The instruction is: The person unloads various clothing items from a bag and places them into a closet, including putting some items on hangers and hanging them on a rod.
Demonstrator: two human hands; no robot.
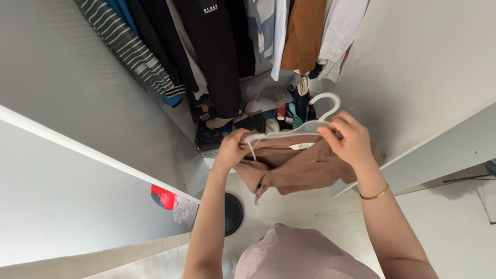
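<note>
The left hand (231,150) grips the left end of a white plastic hanger (305,124) together with the shoulder of a light brown garment (294,168), while the right hand (350,139) pinches the hanger's other side near its hook. The garment hangs bunched between both hands, in front of an open wardrobe (423,62) where a black jacket (217,51), a striped top (129,46) and a rust-brown shirt (305,31) hang above folded clothes (268,111).

Labels and packages. A small white rectangular neck label (302,146) lies inside the collar of the brown garment, just below the hanger bar. A small white patch label (210,8) sits on a hanging black garment, top centre. A clear plastic-wrapped package (184,209) with red beside it lies at lower left.
</note>
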